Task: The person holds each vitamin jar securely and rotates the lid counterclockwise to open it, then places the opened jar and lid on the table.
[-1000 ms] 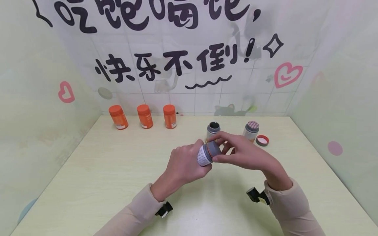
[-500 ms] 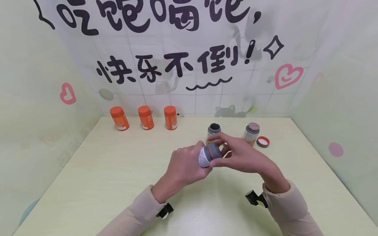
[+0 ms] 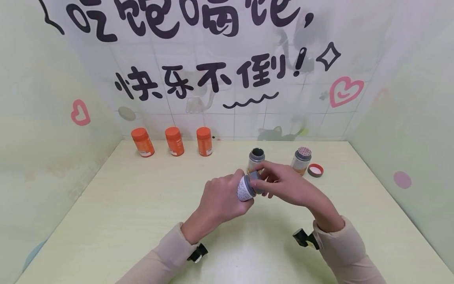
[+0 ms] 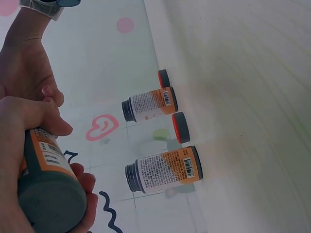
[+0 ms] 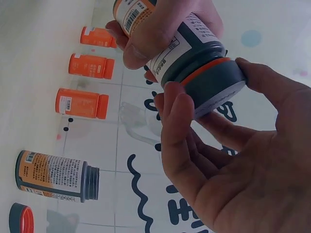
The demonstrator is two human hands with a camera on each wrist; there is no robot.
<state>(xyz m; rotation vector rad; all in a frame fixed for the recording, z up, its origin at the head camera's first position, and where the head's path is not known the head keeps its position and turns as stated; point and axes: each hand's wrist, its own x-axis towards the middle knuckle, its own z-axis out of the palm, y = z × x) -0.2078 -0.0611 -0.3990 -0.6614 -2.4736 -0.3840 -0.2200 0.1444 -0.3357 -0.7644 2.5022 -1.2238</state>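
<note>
My left hand (image 3: 221, 197) grips a grey pill bottle (image 3: 244, 190) with a white and orange label, tilted above the table. At the bottle's upper end, my right hand (image 3: 294, 183) pinches the grey cap (image 5: 216, 87) between thumb and fingers. An orange-red ring shows between cap and bottle neck in the right wrist view. Just behind the hands stands an uncapped bottle (image 3: 256, 157) with a dark mouth. To its right is another uncapped bottle (image 3: 302, 161) with a patterned seal over its mouth.
A loose cap (image 3: 315, 170) lies right of the sealed bottle. Another cap (image 4: 181, 127) lies between the two standing bottles in the left wrist view. Along the back left stand three orange bottles, left (image 3: 143, 142), middle (image 3: 174, 141) and right (image 3: 204, 141). Printed walls (image 3: 397, 138) enclose the table.
My right thumb and fingers have shifted round the cap, and the thumb now lies higher across it. The left hand keeps its grip on the bottle in nearly the same place.
</note>
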